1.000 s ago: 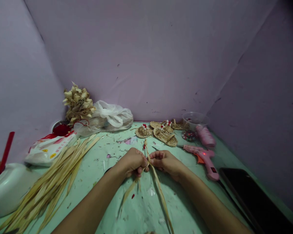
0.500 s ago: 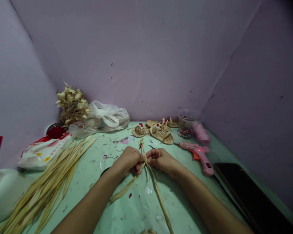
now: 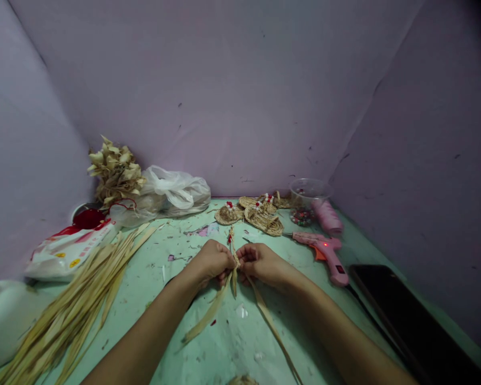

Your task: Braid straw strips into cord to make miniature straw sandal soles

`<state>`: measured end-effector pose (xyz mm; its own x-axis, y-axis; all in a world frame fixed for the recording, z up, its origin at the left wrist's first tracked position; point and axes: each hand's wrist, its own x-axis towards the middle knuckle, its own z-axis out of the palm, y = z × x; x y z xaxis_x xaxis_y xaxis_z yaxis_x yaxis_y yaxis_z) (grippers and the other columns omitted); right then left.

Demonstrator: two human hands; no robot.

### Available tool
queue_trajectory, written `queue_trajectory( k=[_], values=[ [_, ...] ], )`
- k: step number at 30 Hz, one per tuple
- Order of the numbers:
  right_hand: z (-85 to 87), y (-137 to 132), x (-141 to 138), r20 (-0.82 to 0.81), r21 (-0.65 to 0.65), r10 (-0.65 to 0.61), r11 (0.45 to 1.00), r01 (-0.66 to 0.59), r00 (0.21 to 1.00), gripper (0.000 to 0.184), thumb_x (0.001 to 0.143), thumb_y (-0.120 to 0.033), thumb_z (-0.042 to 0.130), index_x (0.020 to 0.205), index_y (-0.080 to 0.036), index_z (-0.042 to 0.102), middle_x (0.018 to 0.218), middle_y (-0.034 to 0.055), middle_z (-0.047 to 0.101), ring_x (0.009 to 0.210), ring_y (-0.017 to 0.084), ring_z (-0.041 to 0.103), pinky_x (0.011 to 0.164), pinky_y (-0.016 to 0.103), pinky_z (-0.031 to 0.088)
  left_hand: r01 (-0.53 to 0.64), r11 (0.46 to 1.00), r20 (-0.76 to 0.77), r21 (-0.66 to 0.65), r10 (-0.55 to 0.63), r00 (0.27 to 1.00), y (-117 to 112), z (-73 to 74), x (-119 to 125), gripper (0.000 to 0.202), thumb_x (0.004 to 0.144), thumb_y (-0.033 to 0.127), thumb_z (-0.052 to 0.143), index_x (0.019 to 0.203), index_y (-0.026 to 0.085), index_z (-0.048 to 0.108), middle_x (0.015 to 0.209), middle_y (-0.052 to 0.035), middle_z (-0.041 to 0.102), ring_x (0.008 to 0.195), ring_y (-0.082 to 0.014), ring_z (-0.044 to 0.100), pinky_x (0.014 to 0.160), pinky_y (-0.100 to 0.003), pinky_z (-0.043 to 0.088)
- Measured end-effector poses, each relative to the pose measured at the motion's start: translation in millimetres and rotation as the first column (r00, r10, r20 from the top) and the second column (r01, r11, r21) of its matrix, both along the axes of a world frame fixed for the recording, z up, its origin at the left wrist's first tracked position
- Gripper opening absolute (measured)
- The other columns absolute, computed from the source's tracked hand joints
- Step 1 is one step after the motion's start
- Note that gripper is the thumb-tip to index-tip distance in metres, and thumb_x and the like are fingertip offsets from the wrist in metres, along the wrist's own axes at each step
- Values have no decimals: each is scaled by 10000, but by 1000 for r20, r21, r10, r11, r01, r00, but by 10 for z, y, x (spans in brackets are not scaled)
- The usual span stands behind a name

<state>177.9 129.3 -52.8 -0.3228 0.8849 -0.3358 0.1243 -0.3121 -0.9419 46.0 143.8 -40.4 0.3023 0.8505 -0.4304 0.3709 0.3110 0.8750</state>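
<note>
My left hand (image 3: 210, 262) and my right hand (image 3: 261, 262) meet at the middle of the green table (image 3: 228, 342), both pinching a thin straw braid (image 3: 232, 243) that points away from me. Loose straw strips (image 3: 266, 321) trail from my fingers toward me, one to the left and one to the right. A short end hangs between my hands. Just beyond the braid lie small woven straw slippers (image 3: 260, 218) with red and white beads.
A pile of long straw strips (image 3: 76, 305) lies at the left. Behind it are a white and red bag (image 3: 64, 248), dried husks (image 3: 114, 171) and a clear plastic bag (image 3: 172, 190). A pink glue gun (image 3: 324, 254), a pink spool (image 3: 326, 216), a bead cup (image 3: 304, 198) and a black phone (image 3: 401, 315) sit at the right.
My hands stayed together on the braid while the view shifted slightly. The loose strip at the right swung outward and the left strip now lies flatter on the table.
</note>
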Motion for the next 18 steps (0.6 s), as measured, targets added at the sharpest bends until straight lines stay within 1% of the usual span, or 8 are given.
queue_trajectory(
  k=[2,5,8,11,13,16,18],
  values=[
    [24,-14,-7,14,-18,-18,1000,18,1000,150,565,-39,481,660,-150,515,426,-68,467,359,55,386,385,179,284,2,1000,-30,12,-2,1000,3,-16,1,135,535,84,469,415,145,454,265,39,355,248,-79,322,287,-199,273],
    [37,-17,-14,98,-9,-62,998,63,993,71,623,-97,499,575,-138,532,381,-75,398,327,35,279,352,181,192,12,1000,-60,28,-10,998,0,-22,5,130,522,72,440,418,149,446,274,41,357,252,-78,325,296,-196,273],
    [28,-15,-29,190,3,-110,994,111,976,176,657,-161,520,484,-138,503,336,-74,349,315,29,224,353,194,139,43,998,-106,54,-37,994,-7,-3,2,125,525,84,424,426,159,437,276,39,352,265,-84,333,312,-199,277],
    [6,-12,-48,210,7,-150,988,152,966,150,630,-148,545,487,-141,502,359,-66,407,323,27,243,364,195,158,89,993,-197,74,-73,978,-6,23,-18,117,544,133,440,436,172,419,302,46,341,288,-80,319,327,-200,255],
    [-14,-9,-56,207,4,-149,988,152,967,113,614,-129,545,504,-138,522,376,-61,439,329,27,256,373,193,176,117,988,-301,100,-82,950,1,36,-39,120,545,165,455,434,176,411,320,55,308,306,-70,285,336,-199,212],
    [-42,-7,-59,203,26,-149,989,147,968,98,599,-103,532,505,-128,543,396,-46,472,347,28,275,378,187,186,172,966,-444,192,-71,893,7,55,-66,154,537,186,482,406,174,402,344,56,256,350,-63,249,368,-208,170],
    [-49,-11,-62,203,44,-144,989,138,969,105,600,-105,526,500,-123,549,398,-41,473,351,28,271,374,186,179,204,945,-511,257,-46,858,-6,82,-70,180,543,210,513,394,170,420,360,44,270,387,-75,275,398,-215,179]
  ],
)
